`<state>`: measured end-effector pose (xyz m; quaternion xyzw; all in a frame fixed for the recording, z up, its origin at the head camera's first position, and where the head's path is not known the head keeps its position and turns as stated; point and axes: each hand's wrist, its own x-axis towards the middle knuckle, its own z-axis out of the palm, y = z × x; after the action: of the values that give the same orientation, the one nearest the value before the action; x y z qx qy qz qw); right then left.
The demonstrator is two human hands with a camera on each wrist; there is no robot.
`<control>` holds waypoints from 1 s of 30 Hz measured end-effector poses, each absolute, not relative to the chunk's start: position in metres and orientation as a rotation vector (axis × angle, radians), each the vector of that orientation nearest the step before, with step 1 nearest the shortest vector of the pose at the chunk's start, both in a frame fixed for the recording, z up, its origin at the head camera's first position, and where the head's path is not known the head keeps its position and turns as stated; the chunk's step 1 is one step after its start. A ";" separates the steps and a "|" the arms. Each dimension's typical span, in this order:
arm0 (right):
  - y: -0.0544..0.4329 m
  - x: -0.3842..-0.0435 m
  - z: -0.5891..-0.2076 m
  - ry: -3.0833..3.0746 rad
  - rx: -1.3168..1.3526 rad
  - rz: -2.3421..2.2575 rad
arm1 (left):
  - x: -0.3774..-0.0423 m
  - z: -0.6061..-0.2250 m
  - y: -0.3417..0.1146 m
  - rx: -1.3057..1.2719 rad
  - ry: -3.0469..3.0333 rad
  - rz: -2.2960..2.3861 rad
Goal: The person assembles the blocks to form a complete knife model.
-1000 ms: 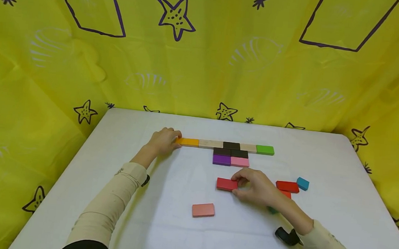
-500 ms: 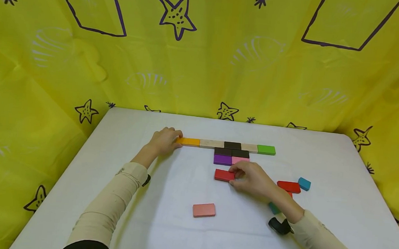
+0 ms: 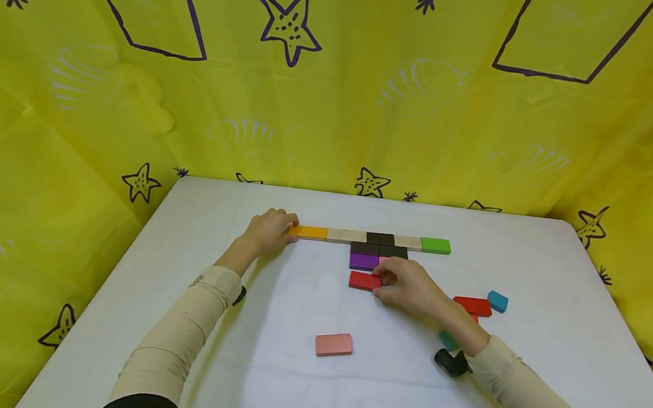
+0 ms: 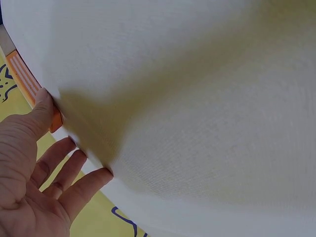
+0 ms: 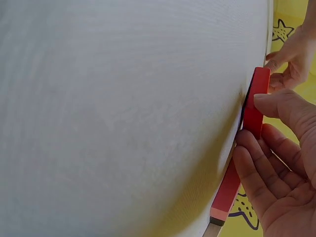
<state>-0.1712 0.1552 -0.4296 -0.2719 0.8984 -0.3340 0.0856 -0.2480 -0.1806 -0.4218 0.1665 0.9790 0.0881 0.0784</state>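
Note:
In the head view my left hand (image 3: 268, 230) pinches the left end of an orange block (image 3: 310, 232) between thumb and fingers. The thumb lies along that orange block (image 4: 23, 76) in the left wrist view. My right hand (image 3: 409, 284) holds a red block (image 3: 364, 280) by its right end, just in front of a purple block (image 3: 363, 262). A pink block beside the purple one is mostly covered by the right hand. In the right wrist view the thumb presses on the red block (image 5: 256, 106), with fingers on its other side.
Pale wood blocks (image 3: 347, 236), a dark block (image 3: 380, 238) and a green block (image 3: 436, 245) continue the back row. Two dark blocks (image 3: 365, 248) sit before it. A salmon block (image 3: 334, 345) lies nearer; red (image 3: 473, 306), blue (image 3: 498, 301) and teal (image 3: 448, 340) blocks lie right.
My right hand has moved the red block away from me and slightly left, close to the purple block. The left hand has stayed at the orange block.

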 end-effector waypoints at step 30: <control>0.149 -0.173 -0.430 2.828 -0.818 -0.925 | -0.245 -0.421 -0.181 0.514 2.946 0.298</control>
<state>-0.1732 0.1493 -0.4304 -0.2651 0.9161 -0.2996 0.0280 -0.2451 -0.1812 -0.4212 0.1707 0.9780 0.0988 0.0683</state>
